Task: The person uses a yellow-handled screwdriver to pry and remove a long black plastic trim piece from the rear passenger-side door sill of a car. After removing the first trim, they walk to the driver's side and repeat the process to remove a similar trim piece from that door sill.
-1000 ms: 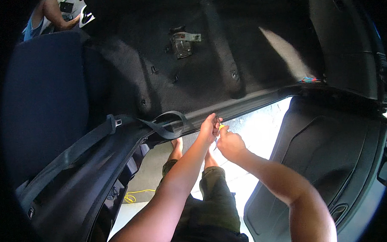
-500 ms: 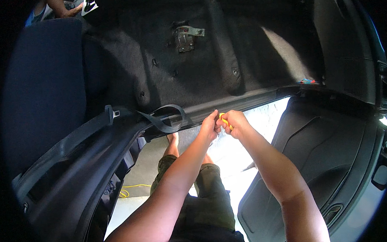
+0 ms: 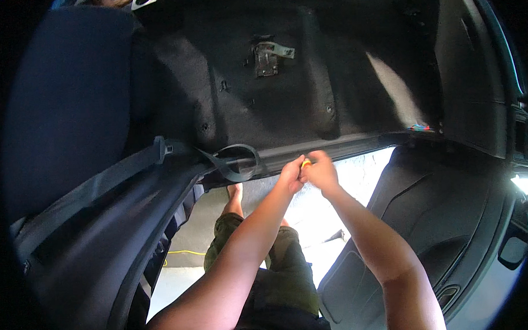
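Observation:
My left hand (image 3: 292,175) and my right hand (image 3: 322,173) meet at the near edge of a car's dark door sill (image 3: 339,147). The right one is closed around a small yellow object (image 3: 305,163), perhaps a tool handle; most of it is hidden by the fingers. Closed fingers of my left hand press up against it, and what they hold cannot be made out. Just left of my hands, a loop of grey seat belt (image 3: 237,176) hangs over the sill.
An open car door (image 3: 417,218) stands at the right. Black carpet (image 3: 291,106) covers the car floor, with a metal bracket (image 3: 266,63) showing through. A dark blue seat (image 3: 67,96) is at the left. Part of another person's hand (image 3: 114,0) appears at the top left.
The view has shifted, so the car interior sits slightly further right and lower. My hands stay together at the sill; the right hand has turned, covering more of the yellow object.

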The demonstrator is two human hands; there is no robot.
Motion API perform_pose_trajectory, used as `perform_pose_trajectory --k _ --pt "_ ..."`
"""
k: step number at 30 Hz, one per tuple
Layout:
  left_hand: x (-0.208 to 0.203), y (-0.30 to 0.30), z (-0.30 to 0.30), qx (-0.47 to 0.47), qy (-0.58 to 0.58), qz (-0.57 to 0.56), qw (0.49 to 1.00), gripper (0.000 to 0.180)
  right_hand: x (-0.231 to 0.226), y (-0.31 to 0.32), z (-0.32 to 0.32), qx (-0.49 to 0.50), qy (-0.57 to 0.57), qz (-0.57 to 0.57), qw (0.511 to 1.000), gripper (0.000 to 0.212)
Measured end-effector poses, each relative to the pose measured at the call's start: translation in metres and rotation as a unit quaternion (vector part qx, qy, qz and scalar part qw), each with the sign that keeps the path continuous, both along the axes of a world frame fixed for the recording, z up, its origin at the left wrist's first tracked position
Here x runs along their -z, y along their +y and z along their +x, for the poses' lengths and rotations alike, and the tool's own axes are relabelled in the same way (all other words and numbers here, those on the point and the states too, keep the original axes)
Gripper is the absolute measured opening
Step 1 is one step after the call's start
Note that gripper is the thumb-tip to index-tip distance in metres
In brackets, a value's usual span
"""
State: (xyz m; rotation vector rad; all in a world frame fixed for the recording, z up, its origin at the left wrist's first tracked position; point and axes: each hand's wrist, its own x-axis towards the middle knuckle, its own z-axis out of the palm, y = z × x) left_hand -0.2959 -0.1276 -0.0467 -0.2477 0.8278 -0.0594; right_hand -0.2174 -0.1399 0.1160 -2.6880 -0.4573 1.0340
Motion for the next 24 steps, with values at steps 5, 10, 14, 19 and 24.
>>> perform_pose_trajectory --k 5,10,14,19,24 --pt "0.0 -0.011 0.004 -0.031 0.091 0.041 0.995 0.028 -0.008 -0.005 0.018 0.277 0.29 -0.004 0.916 0.014" --pt "-0.01 -0.01 -0.006 0.021 0.095 0.091 0.991 0.029 -0.012 -0.008 -0.004 -0.424 -0.076 -0.153 0.889 0.017" --pt "-0.011 -0.008 -0.003 -0.009 0.113 0.028 0.993 0.026 -0.011 -0.007 -0.029 -0.6 -0.121 -0.189 0.768 0.021" --pt "0.003 -0.011 -0.003 -0.079 0.004 -0.008 0.997 0.026 -0.015 -0.007 0.009 0.181 0.192 0.053 0.963 0.028" --pt "0.019 -0.021 -0.002 -0.051 0.106 0.017 0.993 0.025 -0.01 -0.001 0.004 0.223 0.279 -0.043 0.933 0.017"
